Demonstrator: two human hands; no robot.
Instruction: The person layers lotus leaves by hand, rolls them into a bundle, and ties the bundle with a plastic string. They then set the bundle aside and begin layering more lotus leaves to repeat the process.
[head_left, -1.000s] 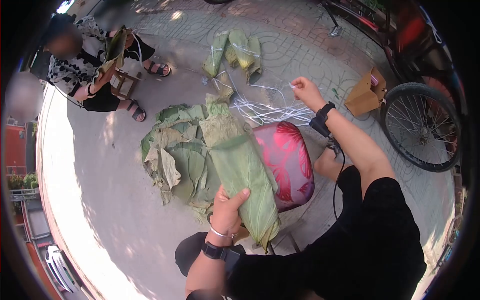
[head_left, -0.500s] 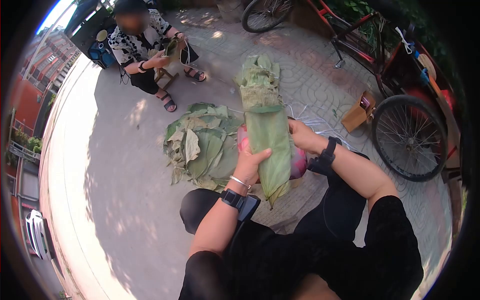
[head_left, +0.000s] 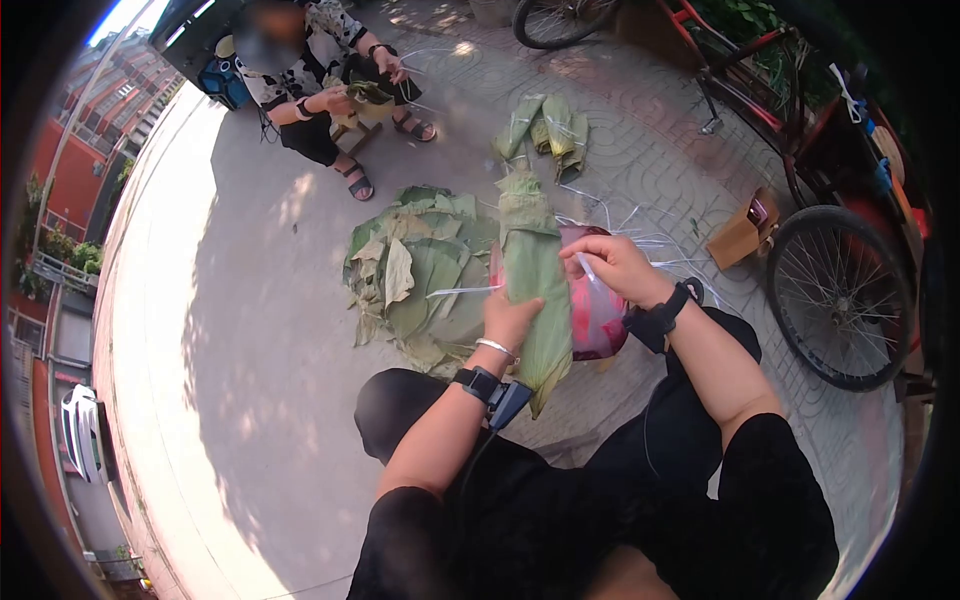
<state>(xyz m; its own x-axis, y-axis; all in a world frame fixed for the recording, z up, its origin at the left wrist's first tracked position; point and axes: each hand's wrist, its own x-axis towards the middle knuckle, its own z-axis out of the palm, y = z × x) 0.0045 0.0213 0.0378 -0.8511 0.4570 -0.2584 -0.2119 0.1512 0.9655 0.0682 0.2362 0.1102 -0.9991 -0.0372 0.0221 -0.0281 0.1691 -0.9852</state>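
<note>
A long bundle of green leaves (head_left: 538, 270) lies lengthwise in front of me, across a stool with a pink and red cover (head_left: 603, 318). My left hand (head_left: 512, 318) is wrapped round the bundle's left side, thumb on top. Above its right edge, my right hand (head_left: 620, 268) pinches a white strip (head_left: 586, 268). Another strip end (head_left: 460, 291) sticks out to the left of the bundle. Left of it rests a big heap of flat leaves (head_left: 420, 270). Several tied leaf bundles (head_left: 562, 130) lie beyond on the paving, and white strips (head_left: 640, 240) spread out behind the stool.
A seated person (head_left: 310, 90) at the upper left handles leaves and a strip. On the right stand a red tricycle (head_left: 740, 60) with a large wheel (head_left: 840, 298) and a brown paper bag (head_left: 738, 232). A blue bag (head_left: 222, 84) is behind the person.
My right hand has come away from the bundle's edge and now pinches a white strip. A strip end shows on the left. The far bundles look separate from the near one. The view has shifted.
</note>
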